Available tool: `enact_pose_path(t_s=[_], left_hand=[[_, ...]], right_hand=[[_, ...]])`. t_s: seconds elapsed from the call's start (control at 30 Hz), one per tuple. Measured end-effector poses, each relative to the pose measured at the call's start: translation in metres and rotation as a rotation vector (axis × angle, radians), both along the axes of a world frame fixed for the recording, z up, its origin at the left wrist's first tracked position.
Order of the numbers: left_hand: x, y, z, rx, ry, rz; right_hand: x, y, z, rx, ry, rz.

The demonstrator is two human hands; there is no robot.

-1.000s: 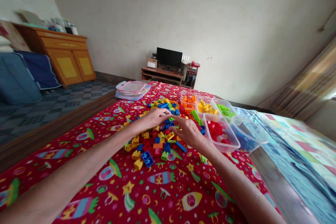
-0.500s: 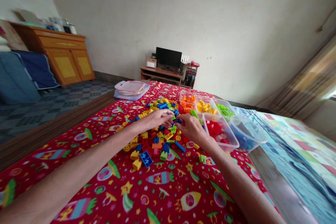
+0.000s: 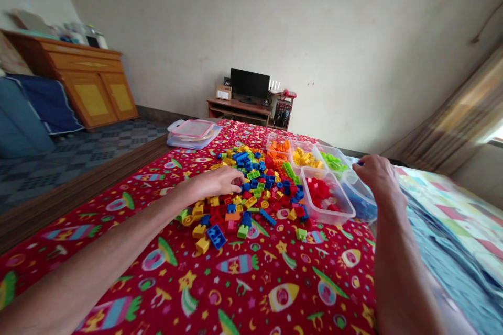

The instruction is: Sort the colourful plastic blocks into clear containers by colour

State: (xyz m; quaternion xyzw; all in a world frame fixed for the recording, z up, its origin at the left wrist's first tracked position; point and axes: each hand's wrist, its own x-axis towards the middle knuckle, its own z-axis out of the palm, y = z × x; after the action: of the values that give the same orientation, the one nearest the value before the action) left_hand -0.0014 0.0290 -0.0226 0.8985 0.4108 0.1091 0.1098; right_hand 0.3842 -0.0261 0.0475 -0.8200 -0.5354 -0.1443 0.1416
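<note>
A heap of mixed plastic building bricks [image 3: 247, 193] in blue, yellow, red and green lies on a red rocket-print bedspread [image 3: 251, 277]. My left hand [image 3: 218, 182] rests at the heap's left side, fingers curled down among the bricks; whatever they touch is hidden. My right hand [image 3: 377, 172] is raised over a clear plastic box of blue bricks [image 3: 361, 201], and a small blue brick [image 3: 360, 163] shows at its fingertips. Next to that box sits a clear box of red bricks [image 3: 324, 196].
Clear boxes of orange [image 3: 278, 145], yellow [image 3: 305, 157] and green bricks [image 3: 334, 161] stand in a row beyond the heap. Stacked clear lids [image 3: 192, 133] lie at the far left of the bedspread. A patchwork-covered bed [image 3: 451, 209] lies to the right, with a floor drop to the left.
My right hand has moved right from the heap to above the blue box, carrying a blue brick. My left hand has dropped lower into the heap's left side.
</note>
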Motion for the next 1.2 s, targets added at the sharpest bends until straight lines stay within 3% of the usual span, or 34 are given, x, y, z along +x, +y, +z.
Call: enact_pose_path(t_s=[0.1,0.2,0.3,0.4,0.5,0.67,0.73,0.83,0.9,1.03,1.2], left_hand=[[0.000,0.000,-0.005,0.051,0.042,-0.013],[0.003,-0.002,-0.008,0.116,0.057,-0.029],[0.008,-0.005,-0.006,0.224,-0.019,-0.010],[0.009,-0.004,-0.001,0.308,-0.117,0.001],[-0.001,0.004,0.001,0.347,-0.150,0.034],[-0.038,0.019,-0.015,0.394,-0.227,0.183],[-0.053,0.017,-0.027,0.377,-0.237,0.277],[-0.072,0.008,-0.043,0.307,-0.255,0.455],[-0.082,-0.002,-0.050,0.214,-0.297,0.463],[-0.095,-0.023,-0.056,0.045,-0.371,0.422],[-0.086,-0.047,-0.064,0.046,-0.389,0.444]], right_hand=[[0.015,0.001,-0.011,-0.084,0.037,-0.057],[0.012,0.004,-0.016,-0.102,0.038,-0.033],[-0.010,0.005,-0.008,-0.032,0.025,0.030],[-0.053,0.000,0.003,0.026,-0.003,0.149],[-0.115,-0.015,0.001,0.043,-0.041,0.446],[-0.211,-0.051,-0.044,0.110,-0.175,1.313],[-0.232,-0.064,-0.066,0.153,-0.248,1.471],[-0.244,-0.076,-0.091,0.150,-0.354,1.592],[-0.245,-0.079,-0.100,0.137,-0.424,1.677],[-0.243,-0.072,-0.107,0.124,-0.507,1.706],[-0.232,-0.045,-0.110,0.131,-0.491,1.454]])
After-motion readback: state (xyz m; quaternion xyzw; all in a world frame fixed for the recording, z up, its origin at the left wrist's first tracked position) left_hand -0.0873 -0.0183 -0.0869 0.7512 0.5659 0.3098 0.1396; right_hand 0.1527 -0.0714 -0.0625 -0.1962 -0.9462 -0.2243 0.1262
